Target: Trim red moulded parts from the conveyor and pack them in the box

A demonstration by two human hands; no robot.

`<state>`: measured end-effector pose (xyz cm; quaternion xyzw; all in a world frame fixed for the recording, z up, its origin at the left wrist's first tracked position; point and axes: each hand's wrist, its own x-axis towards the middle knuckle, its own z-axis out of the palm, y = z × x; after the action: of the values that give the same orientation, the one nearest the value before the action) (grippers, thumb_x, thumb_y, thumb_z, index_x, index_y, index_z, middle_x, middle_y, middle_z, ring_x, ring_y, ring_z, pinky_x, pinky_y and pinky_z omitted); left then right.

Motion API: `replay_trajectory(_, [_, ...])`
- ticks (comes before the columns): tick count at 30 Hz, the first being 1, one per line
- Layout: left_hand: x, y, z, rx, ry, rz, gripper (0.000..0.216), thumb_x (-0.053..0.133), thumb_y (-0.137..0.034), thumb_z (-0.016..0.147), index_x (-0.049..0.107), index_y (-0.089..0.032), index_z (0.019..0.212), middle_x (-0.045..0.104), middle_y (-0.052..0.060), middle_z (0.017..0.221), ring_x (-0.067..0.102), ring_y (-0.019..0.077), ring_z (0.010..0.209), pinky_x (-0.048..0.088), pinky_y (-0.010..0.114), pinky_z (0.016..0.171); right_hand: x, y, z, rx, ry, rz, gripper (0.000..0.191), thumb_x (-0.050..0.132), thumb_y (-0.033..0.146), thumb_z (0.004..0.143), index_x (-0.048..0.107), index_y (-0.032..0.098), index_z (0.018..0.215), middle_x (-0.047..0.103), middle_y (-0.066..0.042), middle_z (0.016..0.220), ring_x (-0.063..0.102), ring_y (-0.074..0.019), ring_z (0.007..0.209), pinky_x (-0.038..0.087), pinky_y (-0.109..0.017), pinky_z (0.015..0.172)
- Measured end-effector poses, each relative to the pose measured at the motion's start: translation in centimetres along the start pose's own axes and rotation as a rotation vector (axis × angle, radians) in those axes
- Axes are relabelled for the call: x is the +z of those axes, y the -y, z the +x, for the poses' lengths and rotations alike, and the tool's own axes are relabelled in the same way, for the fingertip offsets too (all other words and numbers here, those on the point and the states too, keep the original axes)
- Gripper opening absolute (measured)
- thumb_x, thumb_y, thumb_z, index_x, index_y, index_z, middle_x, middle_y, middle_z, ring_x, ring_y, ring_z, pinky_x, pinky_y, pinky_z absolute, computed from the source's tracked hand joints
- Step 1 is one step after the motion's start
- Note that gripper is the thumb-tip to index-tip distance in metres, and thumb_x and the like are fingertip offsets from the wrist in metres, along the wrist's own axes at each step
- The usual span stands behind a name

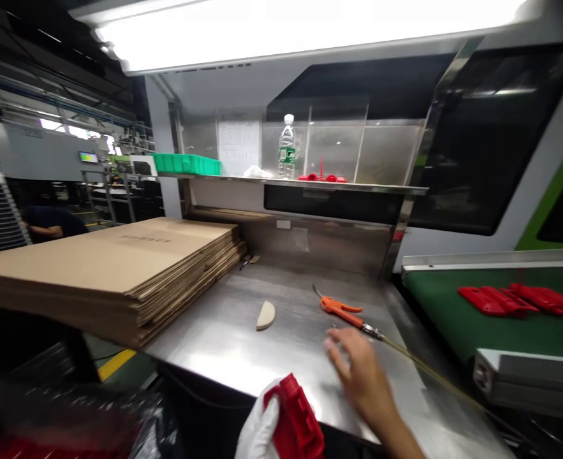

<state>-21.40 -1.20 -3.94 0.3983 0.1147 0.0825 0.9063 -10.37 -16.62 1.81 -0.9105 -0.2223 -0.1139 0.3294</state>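
Note:
My left hand, in a white glove, is closed around a red molded plastic part at the front edge of the metal table. Bare and slightly blurred, my right hand hovers above the tabletop with its fingers apart and loosely bent; I see nothing held in it. Just beyond its fingertips lies an orange air blow gun, its hose running off to the right. A cream-coloured half-round piece rests mid-table.
Stacked flat cardboard covers the table's left side. Several red parts lie on the green conveyor belt at right. The shelf holds a green bin and a water bottle. A plastic-lined container with red parts stands lower left.

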Motion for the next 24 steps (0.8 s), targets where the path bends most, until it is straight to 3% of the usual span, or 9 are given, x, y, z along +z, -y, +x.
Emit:
replay_trajectory(2, [0.0,0.6,-0.4,-0.021,0.026,-0.099,0.038,0.076,-0.047,0.078,0.064,-0.030,0.109,0.070,0.005,0.086,0.069,0.0224,0.070,0.054,0.033,0.058,-0.3,-2.9,2.8,0.140,0.006,-0.165,0.029,0.055,0.030,0.096,0.060,0.012,0.118,0.057,-0.019,0.125,0.053,-0.0335,0.117,0.043,-0.056,0.100])
replay_trajectory(6, [0.4,0.8,-1.3,0.019,0.121,-0.242,0.050,0.079,-0.049,0.074,0.059,-0.032,0.116,0.056,-0.004,0.064,0.053,0.0110,0.043,0.042,0.023,0.043,1.2,-6.4,4.3,0.221,0.091,-0.325,0.022,0.065,0.032,0.093,0.062,0.015,0.108,0.061,-0.007,0.114,0.059,-0.0239,0.105,0.050,-0.047,0.093])
replay_trajectory(10, [0.7,-0.2,-2.2,0.035,0.165,-0.251,0.054,0.076,-0.047,0.077,0.051,-0.038,0.124,0.053,-0.006,0.063,0.044,0.0079,0.036,0.035,0.020,0.036,1.9,-7.2,3.2,0.165,0.121,-0.366,0.024,0.061,0.035,0.096,0.061,0.016,0.111,0.062,-0.007,0.115,0.060,-0.0221,0.103,0.051,-0.044,0.091])
replay_trajectory(15, [1.0,-0.9,-2.9,0.005,0.130,-0.202,0.060,0.072,-0.042,0.083,0.043,-0.038,0.135,0.050,-0.008,0.062,0.040,0.0071,0.036,0.037,0.021,0.035,2.3,-6.7,3.5,0.096,0.140,-0.333,0.025,0.060,0.038,0.096,0.062,0.017,0.108,0.061,-0.006,0.111,0.059,-0.0233,0.104,0.049,-0.046,0.093])
replay_trajectory(19, [1.0,-1.3,-3.6,-0.036,0.159,-0.199,0.054,0.073,-0.037,0.082,0.048,-0.036,0.130,0.045,-0.009,0.059,0.035,0.0049,0.032,0.032,0.017,0.034,2.6,-5.0,3.8,0.053,0.109,-0.189,0.018,0.062,0.033,0.094,0.061,0.016,0.099,0.060,-0.004,0.102,0.058,-0.0218,0.097,0.048,-0.044,0.089])
replay_trajectory(22, [1.0,-2.8,-4.3,-0.202,0.186,-0.143,0.051,0.072,-0.033,0.084,0.050,-0.033,0.131,0.038,-0.011,0.056,0.031,0.0032,0.032,0.028,0.015,0.034,1.8,-2.4,1.9,-0.032,0.123,0.055,0.021,0.044,0.036,0.101,0.052,0.017,0.104,0.054,0.000,0.084,0.055,-0.0171,0.078,0.047,-0.036,0.078])
replay_trajectory(24, [0.9,-4.0,-4.8,-0.340,0.238,-0.092,0.049,0.072,-0.032,0.084,0.053,-0.028,0.129,0.041,-0.010,0.055,0.036,0.0042,0.036,0.031,0.015,0.037,0.5,-0.1,-0.4,-0.091,0.188,0.253,0.032,0.032,0.045,0.104,0.045,0.018,0.116,0.048,0.002,0.079,0.049,-0.0148,0.070,0.044,-0.029,0.068])
